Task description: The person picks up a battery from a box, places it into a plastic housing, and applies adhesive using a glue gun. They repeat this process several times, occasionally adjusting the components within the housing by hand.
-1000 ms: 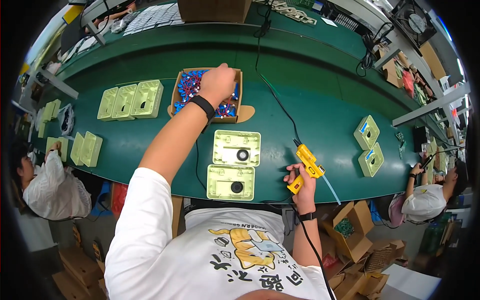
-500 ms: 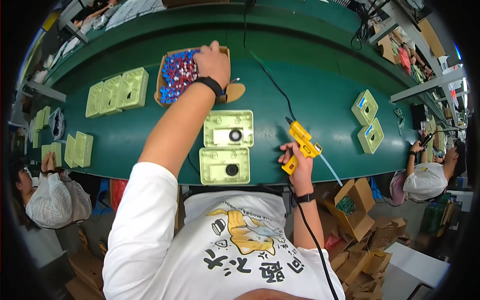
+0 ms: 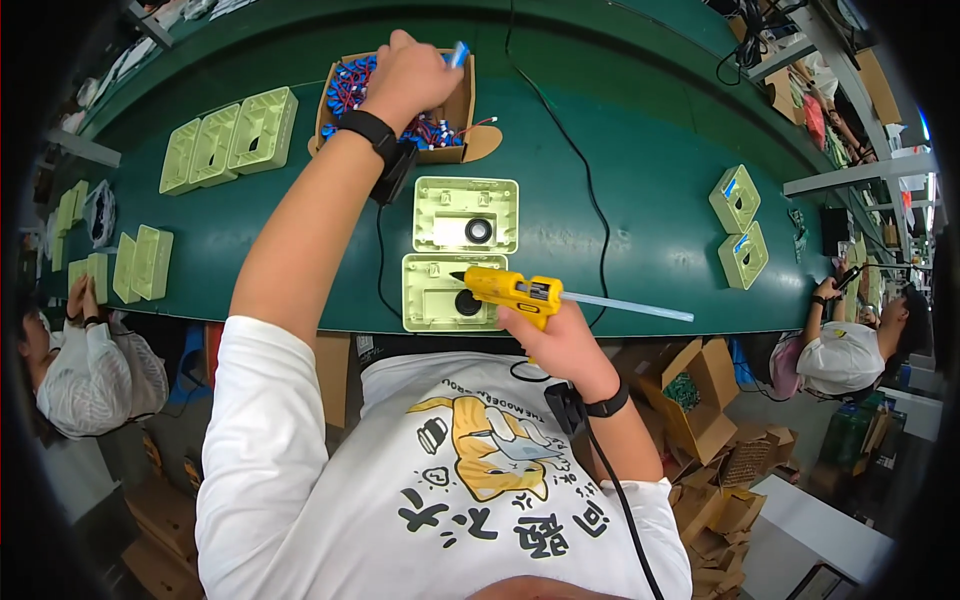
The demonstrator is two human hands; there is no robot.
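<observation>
My left hand [image 3: 412, 76] is raised over the cardboard box [image 3: 457, 115] and pinches a small blue part [image 3: 459, 55], blurred by motion. Below it lie several blue parts with red wires and white connectors [image 3: 432, 133]. A yellow hot glue gun [image 3: 515, 290] is gripped in my right hand [image 3: 560, 345], a clear glue stick [image 3: 640, 305] sticking out of its back. Its dark nozzle points left above the nearer pale green plastic case [image 3: 425, 310]. Behind that sits a second green case [image 3: 440, 215], open side up. Each has a round black part inside.
Three green cases [image 3: 212, 160] stand in a row at left, and two more with blue pieces [image 3: 740, 225] at right. The black cord [image 3: 585, 170] crosses the green table [image 3: 660, 220]. Co-workers sit at both ends. Cardboard boxes [image 3: 700, 395] lie on the floor at right.
My left hand has come up out of the heap with a blue part. My right hand has swung the glue gun left, from beside the cases to above the nearer one.
</observation>
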